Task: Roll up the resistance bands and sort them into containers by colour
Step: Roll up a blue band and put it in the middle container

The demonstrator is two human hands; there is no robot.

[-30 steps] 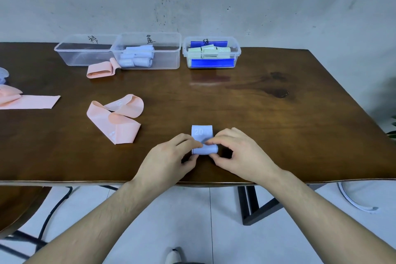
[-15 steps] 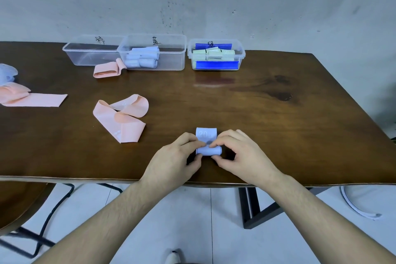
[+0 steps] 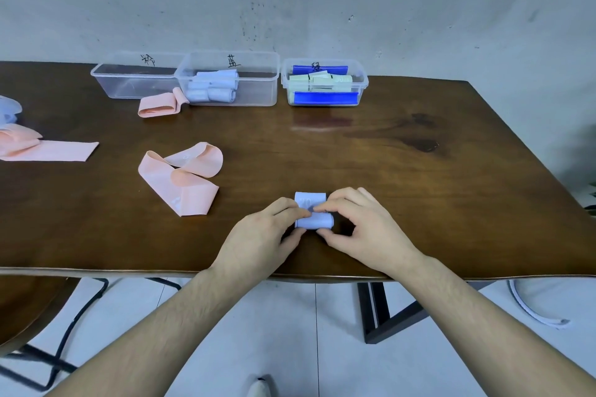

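A light blue band (image 3: 314, 221) lies near the table's front edge, mostly rolled, with a short flat end showing beyond the roll. My left hand (image 3: 261, 243) pinches the roll's left end and my right hand (image 3: 361, 230) pinches its right end. Three clear containers stand at the back: an empty left one (image 3: 129, 82), a middle one (image 3: 264, 87) with light blue rolls, and a right one (image 3: 362, 84) with pale green rolls and dark blue bands. Pink bands lie loose: one looped (image 3: 182, 177), one folded (image 3: 159, 105), one at the far left (image 3: 48, 150).
The brown wooden table (image 3: 419, 187) ends just below my hands. A pale blue band (image 3: 9, 108) shows at the left edge. On the tiled floor lie a white band (image 3: 532, 309) at the right and black metal table legs (image 3: 387, 313).
The flat end of the light blue band has grown shorter as the roll took it up. Both hands have stayed at the roll's ends.
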